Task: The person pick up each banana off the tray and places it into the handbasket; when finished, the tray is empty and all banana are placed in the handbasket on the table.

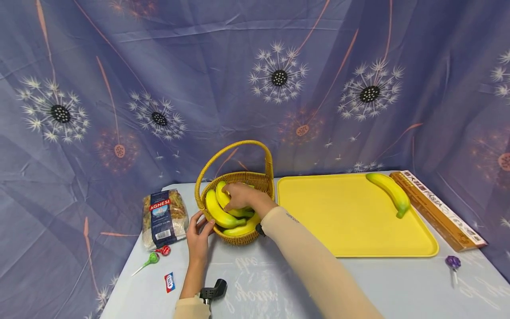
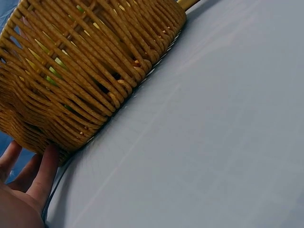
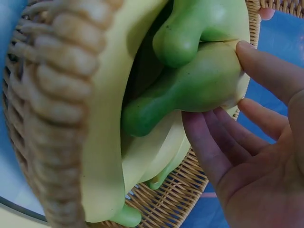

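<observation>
A yellow wicker basket with a tall arched handle holds several bananas. My right hand reaches in over its rim and pinches a banana lying on top of the others. In the right wrist view, the thumb and fingers of my right hand are on both sides of that banana, near its green end. My left hand touches the basket's left side from outside. Seen from the left wrist, straight fingers rest against the woven wall of the basket.
A yellow tray lies right of the basket, with one banana on its right end. Beyond it is a long pasta box. At left stand an Agnesi pasta bag, two lollipops and a small packet. A purple lollipop lies front right.
</observation>
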A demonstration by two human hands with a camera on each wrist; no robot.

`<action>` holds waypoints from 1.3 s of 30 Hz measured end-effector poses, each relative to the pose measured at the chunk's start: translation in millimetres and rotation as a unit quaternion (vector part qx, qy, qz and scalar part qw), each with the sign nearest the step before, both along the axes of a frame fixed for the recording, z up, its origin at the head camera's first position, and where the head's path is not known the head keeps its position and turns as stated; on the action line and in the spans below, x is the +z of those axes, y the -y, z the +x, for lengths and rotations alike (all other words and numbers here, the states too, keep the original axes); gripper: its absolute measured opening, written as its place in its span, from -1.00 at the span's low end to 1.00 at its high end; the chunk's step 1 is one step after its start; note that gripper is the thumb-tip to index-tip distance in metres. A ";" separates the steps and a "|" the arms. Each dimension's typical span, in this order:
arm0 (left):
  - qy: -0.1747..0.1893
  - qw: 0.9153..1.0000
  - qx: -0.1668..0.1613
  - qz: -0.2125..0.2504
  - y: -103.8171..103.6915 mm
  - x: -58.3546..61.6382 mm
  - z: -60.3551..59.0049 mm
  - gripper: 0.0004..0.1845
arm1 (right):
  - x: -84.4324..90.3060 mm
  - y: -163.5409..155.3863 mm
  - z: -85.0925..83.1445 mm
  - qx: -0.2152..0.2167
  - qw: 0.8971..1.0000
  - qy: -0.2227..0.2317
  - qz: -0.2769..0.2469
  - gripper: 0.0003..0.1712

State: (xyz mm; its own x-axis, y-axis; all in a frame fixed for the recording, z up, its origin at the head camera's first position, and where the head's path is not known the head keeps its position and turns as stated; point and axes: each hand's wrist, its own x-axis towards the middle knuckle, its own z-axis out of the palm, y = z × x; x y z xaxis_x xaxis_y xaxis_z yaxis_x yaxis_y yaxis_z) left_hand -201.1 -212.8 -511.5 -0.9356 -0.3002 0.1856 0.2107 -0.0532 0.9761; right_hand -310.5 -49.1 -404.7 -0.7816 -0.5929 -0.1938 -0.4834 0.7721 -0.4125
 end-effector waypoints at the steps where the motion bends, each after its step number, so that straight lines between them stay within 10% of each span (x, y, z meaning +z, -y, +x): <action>1: -0.001 1.000 -0.001 -0.003 -1.1 3.3 1.5 -0.54 | -0.6 -0.3 0.0 -0.002 1.000 0.001 -0.001 -0.22; 14: 0.000 1.000 0.003 0.001 -8.3 11.4 8.1 -0.53 | 8.9 -22.4 -1.0 0.016 0.998 0.016 -0.066 -0.28; 26: -0.019 0.999 0.025 -0.005 -2.1 -14.6 -7.9 -0.57 | 31.3 -129.4 8.3 0.050 0.981 -0.058 -0.176 -0.54; 34: -0.011 1.000 0.021 -0.003 -0.5 -15.4 -4.4 -0.55 | 3.0 -248.5 12.5 -0.093 0.957 -0.116 -0.248 -0.57; 39: -0.022 1.000 0.013 0.003 1.3 -16.0 -5.3 -0.54 | -16.1 -329.5 10.8 -0.203 0.947 -0.143 -0.202 -0.55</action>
State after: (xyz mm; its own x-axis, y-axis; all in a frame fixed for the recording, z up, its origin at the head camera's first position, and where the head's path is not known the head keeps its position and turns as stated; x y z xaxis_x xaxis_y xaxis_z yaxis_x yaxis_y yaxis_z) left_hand -206.4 -214.1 -527.5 -0.9185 -0.3257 0.2243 0.2545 -0.0528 0.9656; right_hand -299.6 280.4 -420.8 -0.9474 -0.2131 0.2388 -0.3172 0.7250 -0.6114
